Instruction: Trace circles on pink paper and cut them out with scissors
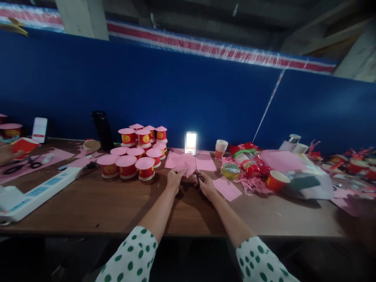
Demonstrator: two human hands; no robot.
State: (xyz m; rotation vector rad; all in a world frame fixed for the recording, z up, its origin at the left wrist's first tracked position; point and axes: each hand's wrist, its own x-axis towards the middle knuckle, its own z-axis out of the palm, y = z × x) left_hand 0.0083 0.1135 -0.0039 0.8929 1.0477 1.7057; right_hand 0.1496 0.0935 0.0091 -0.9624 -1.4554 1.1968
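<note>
My left hand point(175, 180) pinches the lower left edge of a piece of pink paper point(185, 161). In my right hand point(205, 184) is a pair of scissors point(197, 173), its blades pointing away from me at the paper's right side. More pink sheets point(207, 160) lie flat behind and beside the piece. A loose pink square point(227, 188) rests to the right of my right hand. Left of my hands, red paper cups point(145, 169) with pink cone-shaped tops stand grouped, some stacked on others.
A white power strip point(44, 192) and a black bottle point(102, 129) are on the left. Rightward are a paper cup point(221, 149), a tape roll point(230, 170), a red snack bag point(246, 156), pink shreds point(254, 184) and a tilted red cup point(277, 181). Another person's hand point(8, 153) shows far left.
</note>
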